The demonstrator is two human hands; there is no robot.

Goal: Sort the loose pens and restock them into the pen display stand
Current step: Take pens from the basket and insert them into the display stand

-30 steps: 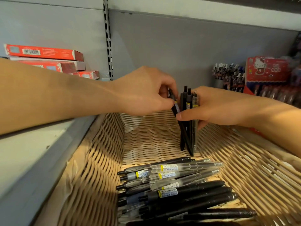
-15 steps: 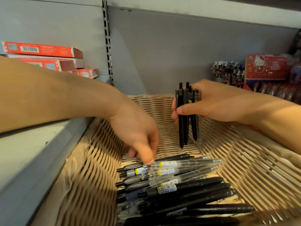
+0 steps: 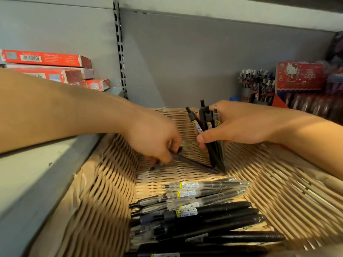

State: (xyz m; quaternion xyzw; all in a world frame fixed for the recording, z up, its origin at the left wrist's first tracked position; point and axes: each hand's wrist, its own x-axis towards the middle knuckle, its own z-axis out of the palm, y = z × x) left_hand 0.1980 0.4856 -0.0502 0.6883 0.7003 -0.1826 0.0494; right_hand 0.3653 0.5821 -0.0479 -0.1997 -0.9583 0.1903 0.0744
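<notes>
Black pens (image 3: 207, 123) are gripped upright by the right hand (image 3: 239, 125); another pen (image 3: 193, 162) is pinched by the left hand (image 3: 154, 138). Below both hands, many loose pens (image 3: 204, 212) remain unsorted.

Two hands (image 3: 154, 138), one basket (image 3: 278, 191)

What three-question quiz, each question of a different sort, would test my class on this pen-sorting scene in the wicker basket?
1. True or false: the right hand holds a bunch of pens upright, tips down in the wicker basket.
2. Multiple choice: the left hand is gripping A) a red box, B) a dark pen, C) nothing.
3. Fill the gap: the loose pens lie in the basket with their clicker ends pointing to the picture's ____.

Key: 1 true; 2 B; 3 left.
</notes>
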